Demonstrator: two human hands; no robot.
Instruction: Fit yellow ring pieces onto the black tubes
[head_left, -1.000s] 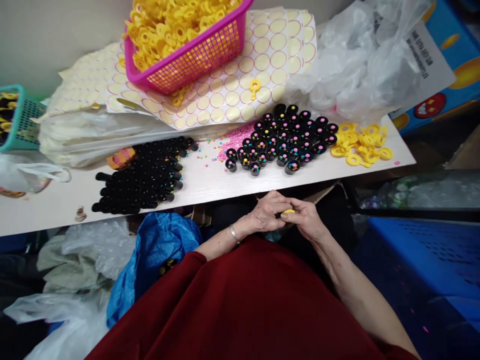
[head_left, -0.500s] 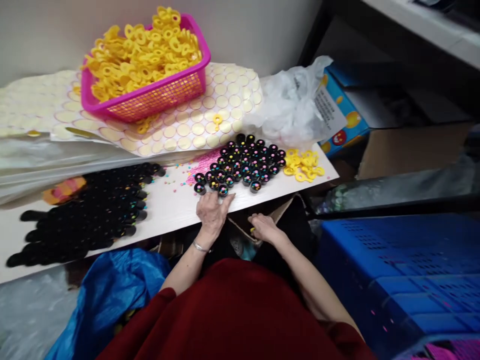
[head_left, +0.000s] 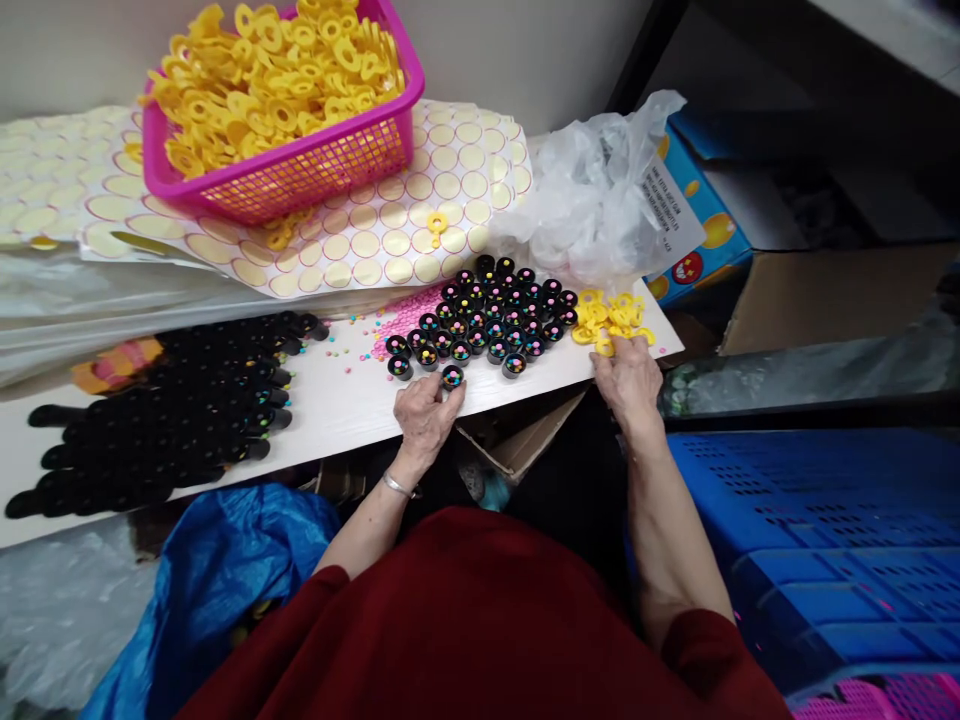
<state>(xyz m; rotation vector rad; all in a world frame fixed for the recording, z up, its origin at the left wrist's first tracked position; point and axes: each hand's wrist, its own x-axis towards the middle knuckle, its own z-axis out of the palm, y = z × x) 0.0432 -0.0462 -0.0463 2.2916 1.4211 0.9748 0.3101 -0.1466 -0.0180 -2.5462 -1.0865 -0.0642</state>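
My left hand (head_left: 422,415) is closed at the front of the white table, thumb and forefinger around a small round black cup (head_left: 452,378) with coloured beads in it. Behind that cup stand many similar black cups (head_left: 495,312), packed close together, with bright beads showing in their tops. Over at the right end, my right hand (head_left: 631,382) touches a small pile of yellow ring-shaped pieces (head_left: 611,312). Its fingers are bent down onto the near edge of the pile, a yellow ring between thumb and fingertips; the fingertips are partly hidden.
A pink basket (head_left: 300,185) heaped with yellow ring pieces stands on sticker sheets (head_left: 450,180). Pink beads (head_left: 409,318) lie scattered beside the cups. Long black tubes (head_left: 172,420) cover the table's left side. Blue crates (head_left: 825,560) stand at right, a blue bag (head_left: 225,580) below left.
My right hand has moved from below the table edge up and right to the yellow pile. My left hand stays at the front black cup, which now sits slightly apart from the others.
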